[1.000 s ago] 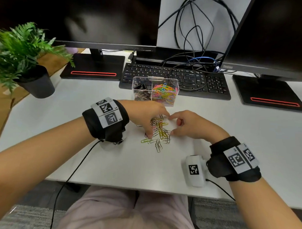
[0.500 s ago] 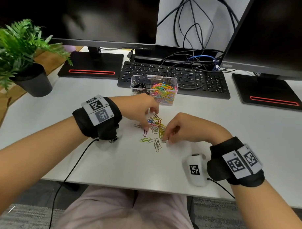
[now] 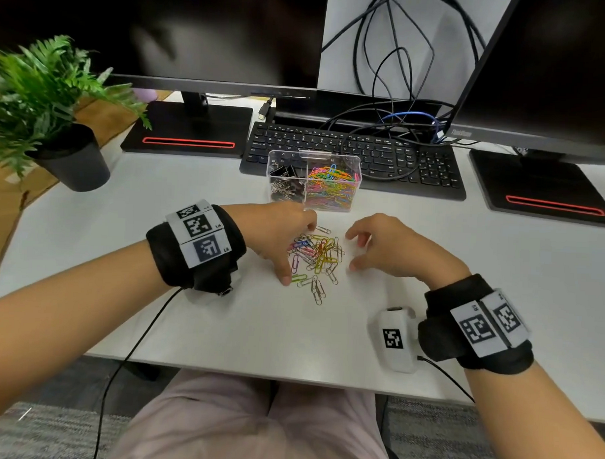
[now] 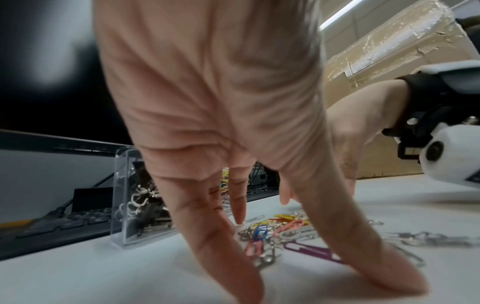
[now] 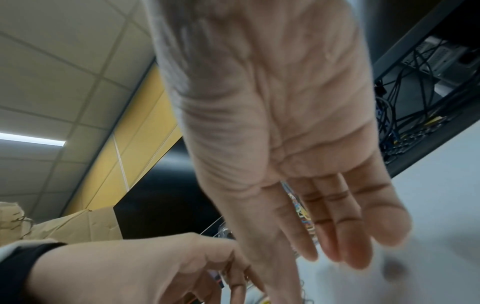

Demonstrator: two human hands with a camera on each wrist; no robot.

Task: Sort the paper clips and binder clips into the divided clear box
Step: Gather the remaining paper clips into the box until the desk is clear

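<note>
A loose pile of coloured and silver paper clips (image 3: 315, 257) lies on the white desk (image 3: 222, 329), just in front of the divided clear box (image 3: 314, 157). The box's left compartment holds black binder clips (image 3: 285, 185) and its right one coloured paper clips (image 3: 331, 187). My left hand (image 3: 293, 249) has straight, spread fingers with their tips on the desk at the pile's left side; the left wrist view shows the clips (image 4: 275, 228) between thumb and fingers. To the right of the pile, my right hand (image 3: 353, 250) hovers with relaxed fingers, and its palm (image 5: 298, 144) is empty.
A black keyboard (image 3: 351, 155) with cables across it lies right behind the box. Two monitor bases (image 3: 188, 129) (image 3: 542, 186) flank it. A potted plant (image 3: 67, 152) stands at the far left. The desk's front edge (image 3: 255, 373) runs close below my wrists.
My right hand was pinching at the pile's right side; it has drawn back to the right with fingers loosened and empty. My left hand has spread its fingers over the pile's left side.
</note>
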